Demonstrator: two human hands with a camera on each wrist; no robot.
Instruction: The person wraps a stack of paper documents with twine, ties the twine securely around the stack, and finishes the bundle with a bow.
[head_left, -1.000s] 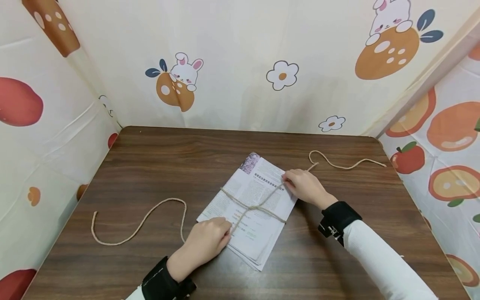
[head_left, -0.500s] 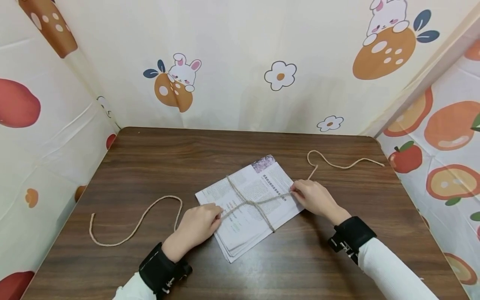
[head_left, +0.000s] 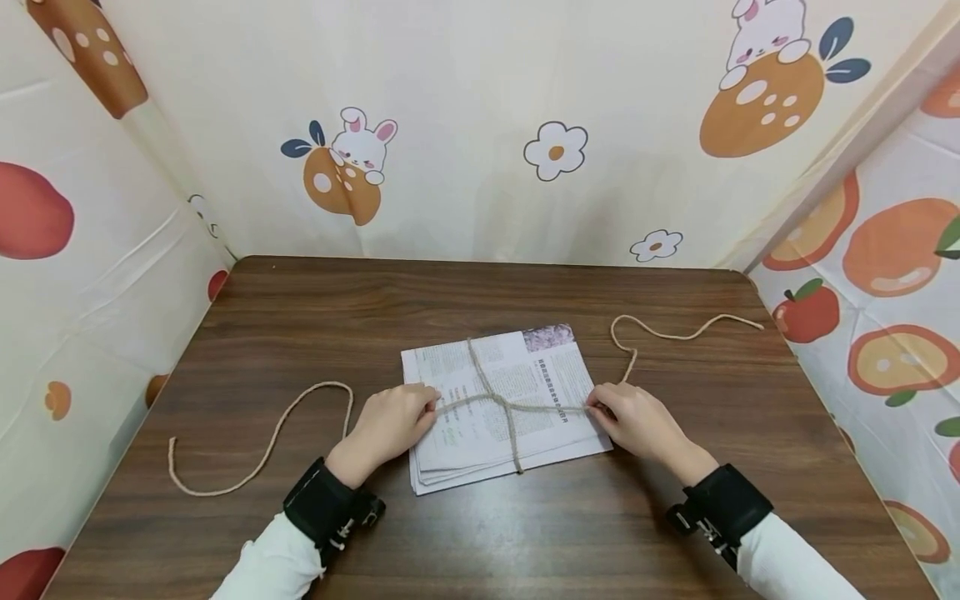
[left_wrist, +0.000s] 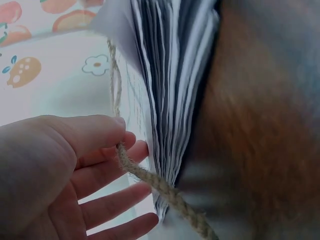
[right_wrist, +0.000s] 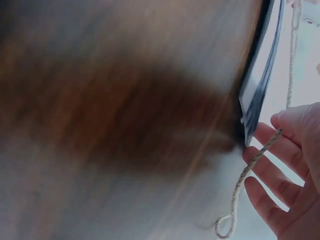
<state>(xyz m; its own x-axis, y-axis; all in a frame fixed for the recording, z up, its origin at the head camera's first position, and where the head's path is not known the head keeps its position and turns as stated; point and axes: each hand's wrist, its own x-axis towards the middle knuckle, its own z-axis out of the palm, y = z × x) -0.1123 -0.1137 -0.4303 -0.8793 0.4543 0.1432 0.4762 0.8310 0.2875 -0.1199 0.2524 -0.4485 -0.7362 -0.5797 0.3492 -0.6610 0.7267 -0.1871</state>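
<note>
A stack of folded newspapers (head_left: 457,446) lies on the brown wooden table (head_left: 360,308). Beige twine (head_left: 491,392) crosses over its top in two directions, meeting near the middle. At the stack's left edge my left hand (head_left: 393,421) pinches one length of twine between thumb and index finger; in the left wrist view the other fingers (left_wrist: 115,205) spread beside the paper edges. My right hand (head_left: 637,421) pinches the opposite length at the right edge, as the right wrist view also shows. Between both hands the twine runs nearly straight across the papers.
A loose twine tail (head_left: 262,462) curves over the table at left. Another tail (head_left: 675,336) winds toward the back right. Printed curtains (head_left: 450,125) stand behind the table and at both sides.
The newspaper stack has turned clockwise, bringing the pinched twine from a steep diagonal to nearly level. My left hand has moved up and left, my right hand down and right.
</note>
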